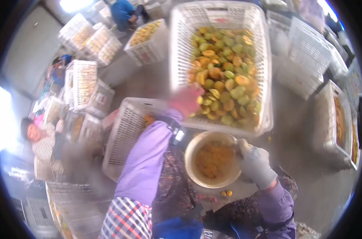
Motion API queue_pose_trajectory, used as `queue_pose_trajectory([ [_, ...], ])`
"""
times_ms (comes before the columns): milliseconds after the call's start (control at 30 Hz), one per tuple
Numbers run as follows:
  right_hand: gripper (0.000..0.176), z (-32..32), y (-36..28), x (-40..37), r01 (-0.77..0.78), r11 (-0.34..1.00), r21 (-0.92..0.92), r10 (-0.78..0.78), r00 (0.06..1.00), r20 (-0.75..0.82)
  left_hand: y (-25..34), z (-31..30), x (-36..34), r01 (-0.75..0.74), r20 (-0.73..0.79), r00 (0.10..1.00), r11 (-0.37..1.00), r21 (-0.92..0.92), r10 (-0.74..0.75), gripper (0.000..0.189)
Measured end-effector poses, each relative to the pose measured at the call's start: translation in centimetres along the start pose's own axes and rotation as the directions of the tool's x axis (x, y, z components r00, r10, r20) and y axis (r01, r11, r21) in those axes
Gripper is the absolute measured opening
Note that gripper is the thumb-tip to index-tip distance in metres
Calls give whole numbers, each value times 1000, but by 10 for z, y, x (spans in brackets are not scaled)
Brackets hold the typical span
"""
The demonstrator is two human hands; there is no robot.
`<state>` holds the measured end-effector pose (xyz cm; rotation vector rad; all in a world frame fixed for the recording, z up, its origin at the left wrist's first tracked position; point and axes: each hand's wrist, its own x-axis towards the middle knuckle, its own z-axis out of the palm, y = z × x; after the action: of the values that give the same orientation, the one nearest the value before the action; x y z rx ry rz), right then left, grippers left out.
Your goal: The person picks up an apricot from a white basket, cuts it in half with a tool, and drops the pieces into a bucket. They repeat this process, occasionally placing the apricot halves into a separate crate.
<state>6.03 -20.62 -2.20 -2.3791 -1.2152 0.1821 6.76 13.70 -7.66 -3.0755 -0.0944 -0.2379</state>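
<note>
My left hand (187, 99), pinkish and smeared by motion, is over the near left corner of a white plastic crate (176, 51). Green and orange apricots (224, 75), several showing cut halves, fill that crate beside the fingers. What this hand holds, if anything, is blurred. My right hand (256, 164), in a light grey glove, is at the right rim of a pale round basin (192, 172). Its fingers are curled; whatever they grip is hidden. Orange pulpy fruit pieces (212, 159) lie inside the basin.
Left of the basin stands another white crate (123, 135) with some orange fruit. Two small orange pieces (226, 193) lie below the basin. Stacked crates (310, 44) stand at right. A person in a striped top (44, 145) is at left, another in blue (122, 14) farther back.
</note>
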Motion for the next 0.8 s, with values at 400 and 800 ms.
queue_pose_trajectory([
  [400,26,14,-5,21,-65,995,76,68,997,-44,40,0,-26,317,143,947,754,-576,-289,36],
  [800,27,-4,-21,32,-12,996,85,16,999,-48,39,-192,-196,403,394,914,109,-909,-94,37],
])
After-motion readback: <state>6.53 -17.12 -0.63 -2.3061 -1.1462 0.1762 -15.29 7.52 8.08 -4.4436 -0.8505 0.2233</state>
